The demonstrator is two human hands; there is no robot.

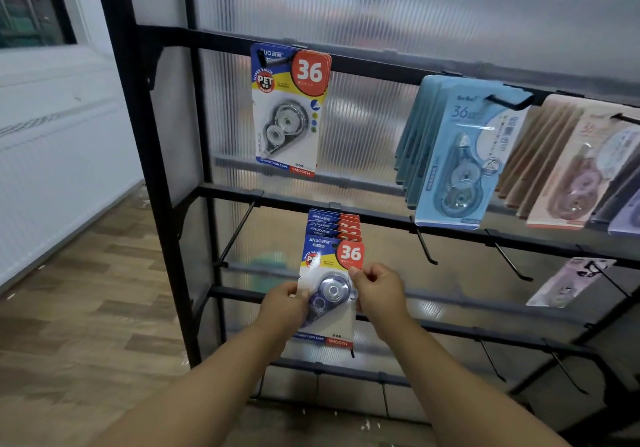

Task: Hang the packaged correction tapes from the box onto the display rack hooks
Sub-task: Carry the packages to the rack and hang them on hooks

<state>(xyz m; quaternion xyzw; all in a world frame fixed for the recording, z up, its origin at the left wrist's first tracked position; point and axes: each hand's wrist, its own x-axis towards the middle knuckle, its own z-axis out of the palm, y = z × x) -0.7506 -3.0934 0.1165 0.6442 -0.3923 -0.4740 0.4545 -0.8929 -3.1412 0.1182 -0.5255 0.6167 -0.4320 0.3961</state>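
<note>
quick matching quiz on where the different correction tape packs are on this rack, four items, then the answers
Things:
1. light blue packs
2. pink packs
3. lilac pack
4. red-and-blue pack with the purple dispenser

Places:
a. top rail, toward the right end
b. between the left hand and right hand, in front of the stack on the second rail
c. alone on a hook, lower right
d. middle of the top rail

Pairs: 1-d, 2-a, 3-c, 4-b
</note>
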